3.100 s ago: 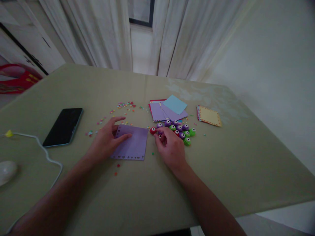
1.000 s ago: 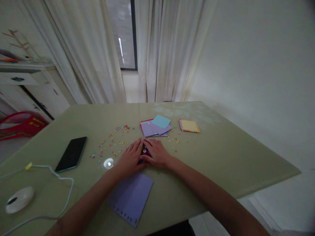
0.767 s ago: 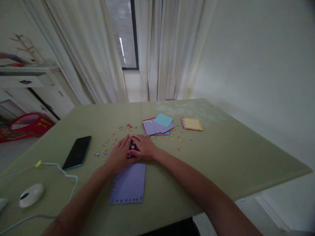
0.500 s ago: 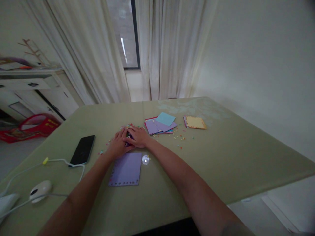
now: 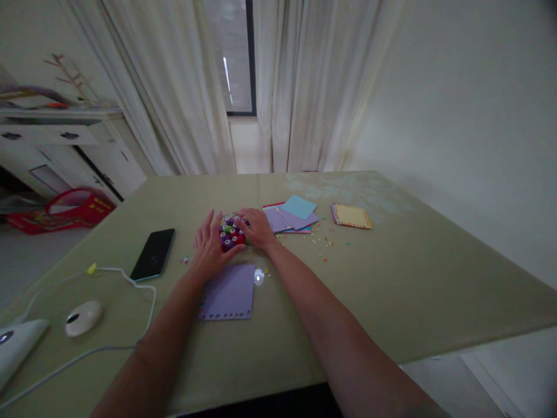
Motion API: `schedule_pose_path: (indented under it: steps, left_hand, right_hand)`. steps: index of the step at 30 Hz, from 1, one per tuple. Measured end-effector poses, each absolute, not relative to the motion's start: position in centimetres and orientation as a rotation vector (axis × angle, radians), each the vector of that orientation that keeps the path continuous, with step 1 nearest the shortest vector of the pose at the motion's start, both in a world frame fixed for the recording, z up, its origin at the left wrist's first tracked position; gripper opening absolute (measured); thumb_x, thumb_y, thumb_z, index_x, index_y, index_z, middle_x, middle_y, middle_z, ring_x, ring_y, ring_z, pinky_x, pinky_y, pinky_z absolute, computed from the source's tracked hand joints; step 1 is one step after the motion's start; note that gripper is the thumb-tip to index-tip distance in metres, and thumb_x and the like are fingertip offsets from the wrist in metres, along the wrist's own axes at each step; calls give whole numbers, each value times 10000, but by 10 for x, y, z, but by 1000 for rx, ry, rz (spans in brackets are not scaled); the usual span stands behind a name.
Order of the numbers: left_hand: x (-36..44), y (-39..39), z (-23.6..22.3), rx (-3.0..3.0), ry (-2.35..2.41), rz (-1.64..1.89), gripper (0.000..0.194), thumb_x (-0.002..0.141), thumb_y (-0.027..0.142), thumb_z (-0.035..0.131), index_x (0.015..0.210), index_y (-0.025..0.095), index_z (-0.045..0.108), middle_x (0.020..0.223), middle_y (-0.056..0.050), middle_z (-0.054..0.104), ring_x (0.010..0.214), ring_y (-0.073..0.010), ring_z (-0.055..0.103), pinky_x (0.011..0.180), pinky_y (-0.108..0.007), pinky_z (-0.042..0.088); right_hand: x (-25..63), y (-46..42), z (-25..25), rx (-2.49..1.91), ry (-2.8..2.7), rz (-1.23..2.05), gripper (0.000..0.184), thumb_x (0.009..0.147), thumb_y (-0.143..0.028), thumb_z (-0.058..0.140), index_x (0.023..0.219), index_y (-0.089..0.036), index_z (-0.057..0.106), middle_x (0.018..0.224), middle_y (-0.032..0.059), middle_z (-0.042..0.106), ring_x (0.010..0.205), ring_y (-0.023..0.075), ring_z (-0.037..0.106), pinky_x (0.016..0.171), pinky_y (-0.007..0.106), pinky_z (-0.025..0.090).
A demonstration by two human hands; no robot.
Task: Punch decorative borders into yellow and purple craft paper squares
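Observation:
A cluster of small purple, red and green pieces with white eye-like dots (image 5: 232, 233) sits on the table between my hands. I cannot tell whether the pieces are loose or joined. At its left side is my left hand (image 5: 209, 247), open, with its fingers stretched away from me and the thumb along the near edge. My right hand (image 5: 257, 229) rests against the right side, fingers apart, some partly over the pieces. Just nearer to me lies a lilac sheet (image 5: 230, 293) with small shapes punched along its near edge. A clear round disc (image 5: 259, 277) is beside it.
Stacked lilac, blue and red paper (image 5: 300, 207) lies beyond my right hand, and a yellow bordered pad (image 5: 352, 216) farther right. Paper confetti (image 5: 328, 244) is scattered about. On the left are a phone (image 5: 154, 254), a white cable (image 5: 153, 307) and a white oval object (image 5: 83, 318).
My hands have moved apart from their close, overlapping hold, and much more of the colourful cluster shows between them. The view has shifted slightly.

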State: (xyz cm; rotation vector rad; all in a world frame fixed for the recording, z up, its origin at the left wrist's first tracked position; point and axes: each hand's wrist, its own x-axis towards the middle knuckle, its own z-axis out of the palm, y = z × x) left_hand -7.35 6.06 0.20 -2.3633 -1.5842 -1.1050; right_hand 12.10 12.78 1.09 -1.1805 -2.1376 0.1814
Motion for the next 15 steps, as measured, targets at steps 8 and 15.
schedule_pose_path:
  steps: [8,15]
  left_hand:
    - [-77,54,16,-2294,-1543,-1076,811,930,774,648,1433,159,483,1422,-243,537,1356,-449,511,1137,-644,406]
    - [-41,36,15,-2562,-1346,-963,587,1022,651,576,1406,208,558,1445,-199,594,1380,-405,518,1185,-604,377]
  right_hand:
    - [122,123,13,-1264,-2076,79,479,1149,-550,433,1123,-155,701,1147,138,716,1136,269,589,1051,371,405]
    - [116,121,11,-1309,-2109,73,483,1123,-584,461,1096,-180,724,1122,162,732,1111,309,616,1013,425,441]
